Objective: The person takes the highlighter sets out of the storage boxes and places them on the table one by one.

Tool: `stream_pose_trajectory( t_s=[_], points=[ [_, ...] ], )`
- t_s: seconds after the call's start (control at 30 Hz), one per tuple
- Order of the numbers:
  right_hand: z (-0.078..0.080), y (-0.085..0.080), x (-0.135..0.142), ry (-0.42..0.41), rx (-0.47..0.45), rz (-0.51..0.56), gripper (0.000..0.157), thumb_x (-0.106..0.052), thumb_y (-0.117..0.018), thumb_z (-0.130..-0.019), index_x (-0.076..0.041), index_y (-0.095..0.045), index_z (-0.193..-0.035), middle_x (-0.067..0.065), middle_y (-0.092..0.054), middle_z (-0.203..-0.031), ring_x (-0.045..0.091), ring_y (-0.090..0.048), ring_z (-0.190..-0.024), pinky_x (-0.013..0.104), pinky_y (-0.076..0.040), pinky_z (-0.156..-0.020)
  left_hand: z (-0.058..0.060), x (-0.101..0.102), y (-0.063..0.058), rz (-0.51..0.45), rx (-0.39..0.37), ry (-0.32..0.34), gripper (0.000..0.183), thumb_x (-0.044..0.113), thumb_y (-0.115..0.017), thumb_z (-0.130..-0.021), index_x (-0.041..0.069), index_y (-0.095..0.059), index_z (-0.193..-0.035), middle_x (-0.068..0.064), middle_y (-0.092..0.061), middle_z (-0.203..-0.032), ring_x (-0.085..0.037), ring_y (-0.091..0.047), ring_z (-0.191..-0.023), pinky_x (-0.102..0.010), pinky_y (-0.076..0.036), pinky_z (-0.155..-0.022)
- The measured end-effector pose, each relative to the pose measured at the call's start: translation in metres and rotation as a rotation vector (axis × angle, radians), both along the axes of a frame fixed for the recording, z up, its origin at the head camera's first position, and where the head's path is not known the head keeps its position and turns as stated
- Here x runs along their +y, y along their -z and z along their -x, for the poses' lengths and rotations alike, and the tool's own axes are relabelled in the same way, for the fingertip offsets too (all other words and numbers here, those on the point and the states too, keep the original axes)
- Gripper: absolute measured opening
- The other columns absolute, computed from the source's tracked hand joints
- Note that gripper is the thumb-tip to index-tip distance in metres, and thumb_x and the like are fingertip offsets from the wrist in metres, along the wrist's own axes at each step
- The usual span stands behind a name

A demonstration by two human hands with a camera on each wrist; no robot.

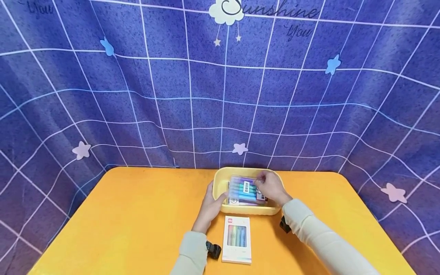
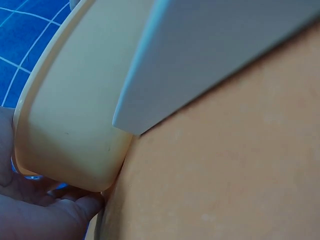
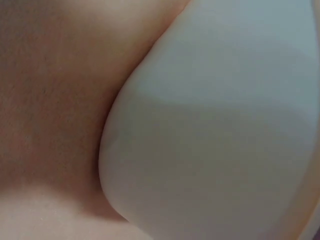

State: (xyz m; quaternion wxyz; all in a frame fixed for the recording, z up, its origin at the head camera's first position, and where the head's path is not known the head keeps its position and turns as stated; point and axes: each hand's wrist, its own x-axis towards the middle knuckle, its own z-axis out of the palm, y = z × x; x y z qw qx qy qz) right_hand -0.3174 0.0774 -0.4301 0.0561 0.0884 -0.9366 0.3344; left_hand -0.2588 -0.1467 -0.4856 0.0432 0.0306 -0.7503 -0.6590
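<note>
A pale yellow plastic basket stands near the table's far edge in the head view. My left hand holds its left end, thumb over the rim and fingers along the outside. The left wrist view shows those fingers against the basket's wall. Inside the basket lies a clear pack of purple, green and blue pens with a white label. My right hand reaches over the right rim, its curled fingers pinching the pack's right side; the fingertips are partly hidden. Another dark-and-white package shows beneath.
A white box of pastel pens with a window lies in front of the basket, between my forearms. The orange table meets a blue gridded curtain at the back. In the right wrist view the basket's outer wall fills most of the frame.
</note>
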Motion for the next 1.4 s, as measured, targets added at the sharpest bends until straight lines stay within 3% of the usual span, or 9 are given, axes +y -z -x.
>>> stream_pose_trajectory(
  t_s=[0.4,0.73,0.9,1.03,1.27,1.4],
  points=[
    [0.0072,0.0058,0.0037,0.031,0.000,-0.042,0.026,-0.024,-0.069,-0.090,-0.001,-0.068,-0.101,0.011,-0.067,-0.090,0.023,-0.059,-0.084,0.041,-0.050,-0.080,-0.0002,0.0009,0.0007,0.001,-0.006,-0.003,0.071,0.020,-0.062,-0.099,0.012,-0.026,-0.159,-0.020,-0.038,-0.160,-0.039,-0.036,-0.149,-0.058,-0.029,-0.122],
    [0.0083,0.0013,0.0093,0.048,-0.075,-0.064,0.029,-0.024,-0.068,-0.091,0.002,-0.064,-0.104,0.010,-0.063,-0.083,0.023,-0.056,-0.080,0.036,-0.047,-0.072,0.0040,0.0028,-0.0031,0.010,0.008,0.005,0.071,0.022,-0.063,-0.098,0.013,-0.026,-0.159,-0.019,-0.040,-0.159,-0.039,-0.038,-0.148,-0.057,-0.031,-0.122],
    [0.0085,0.0072,0.0069,0.021,-0.145,-0.073,0.031,-0.027,-0.067,-0.094,0.003,-0.067,-0.104,0.008,-0.063,-0.080,0.021,-0.057,-0.077,0.033,-0.048,-0.073,0.0004,0.0000,-0.0001,0.016,-0.015,0.003,0.071,0.021,-0.062,-0.099,0.014,-0.026,-0.159,-0.020,-0.040,-0.159,-0.040,-0.038,-0.148,-0.059,-0.030,-0.121],
    [0.0075,0.0093,0.0030,0.007,-0.146,-0.085,0.033,-0.028,-0.067,-0.093,0.003,-0.069,-0.102,0.009,-0.064,-0.080,0.021,-0.057,-0.078,0.036,-0.051,-0.076,-0.0027,-0.0031,0.0025,0.026,-0.021,-0.009,0.072,0.023,-0.062,-0.099,0.015,-0.024,-0.160,-0.020,-0.037,-0.161,-0.042,-0.037,-0.148,-0.060,-0.031,-0.120],
    [0.0050,0.0075,0.0056,0.015,-0.179,-0.045,0.031,-0.028,-0.069,-0.093,0.003,-0.064,-0.098,0.008,-0.058,-0.077,0.020,-0.054,-0.073,0.029,-0.044,-0.064,-0.0030,-0.0025,0.0040,0.017,-0.016,0.002,0.073,0.024,-0.063,-0.098,0.014,-0.025,-0.159,-0.020,-0.037,-0.161,-0.042,-0.036,-0.148,-0.060,-0.031,-0.120],
    [0.0032,0.0064,0.0091,0.013,-0.187,0.011,0.035,-0.026,-0.071,-0.092,0.005,-0.063,-0.106,0.008,-0.057,-0.076,0.019,-0.052,-0.069,0.027,-0.042,-0.059,-0.0022,0.0000,0.0021,0.021,-0.007,0.008,0.072,0.022,-0.063,-0.098,0.013,-0.025,-0.159,-0.020,-0.037,-0.161,-0.042,-0.035,-0.148,-0.061,-0.030,-0.120]
  ],
)
